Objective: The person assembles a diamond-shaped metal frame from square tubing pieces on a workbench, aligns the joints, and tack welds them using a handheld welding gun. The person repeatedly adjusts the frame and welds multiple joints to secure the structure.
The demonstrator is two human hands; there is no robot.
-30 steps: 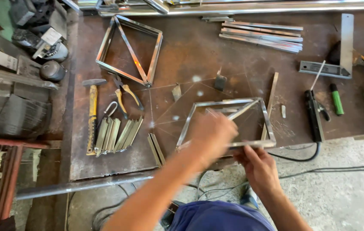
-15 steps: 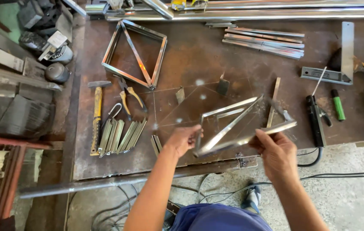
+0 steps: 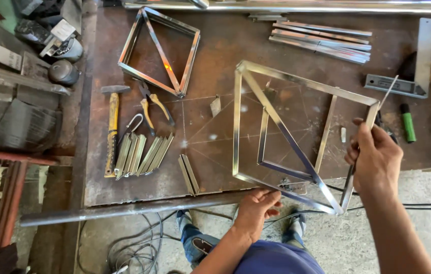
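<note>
Lifted since a moment ago, the welded frame (image 3: 296,147) now tilts above the worktop (image 3: 225,56). Left hand (image 3: 256,205) pinches its near corner, right hand (image 3: 375,155) clasps its right edge; another finished frame (image 3: 159,50) lies beyond.

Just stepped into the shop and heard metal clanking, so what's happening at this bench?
A person is holding a square metal frame with a diagonal bar lifted over the rusty steel workbench. The left hand grips its near corner, the right hand its right edge. A second, similar frame lies at the back, with a hammer, pliers and cut metal strips to the left.
</note>
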